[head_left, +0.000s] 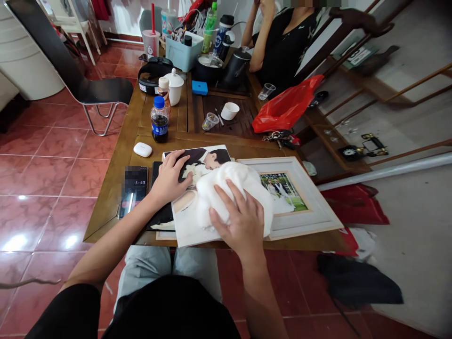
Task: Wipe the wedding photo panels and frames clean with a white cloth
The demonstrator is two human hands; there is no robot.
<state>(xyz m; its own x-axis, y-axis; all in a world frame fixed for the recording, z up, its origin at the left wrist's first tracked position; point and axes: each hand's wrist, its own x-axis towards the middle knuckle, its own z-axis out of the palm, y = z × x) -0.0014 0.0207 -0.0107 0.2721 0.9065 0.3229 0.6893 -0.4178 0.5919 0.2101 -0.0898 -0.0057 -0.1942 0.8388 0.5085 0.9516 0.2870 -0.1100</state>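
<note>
My left hand (173, 176) lies flat with fingers spread on a large wedding photo print (189, 228). A bunched white wad of soft, fluffy material (215, 197), perhaps cloth or cotton, sits on the print's right part. My right hand (240, 214) grips the wad from above with curved fingers and presses it on the print. Under the print's left side, a dark panel (160, 214) sticks out. On the right, a pale picture frame (319, 214) holding a smaller wedding photo (286, 190) lies flat, its left part covered by the wad.
To the left lie a phone (134, 193) and a white earbud case (142, 149). Behind stand a cola bottle (159, 120), a lidded white cup (174, 87) and a blue bin (181, 52). A red plastic bag (282, 110) rests near a seated person (286, 47) at the back right.
</note>
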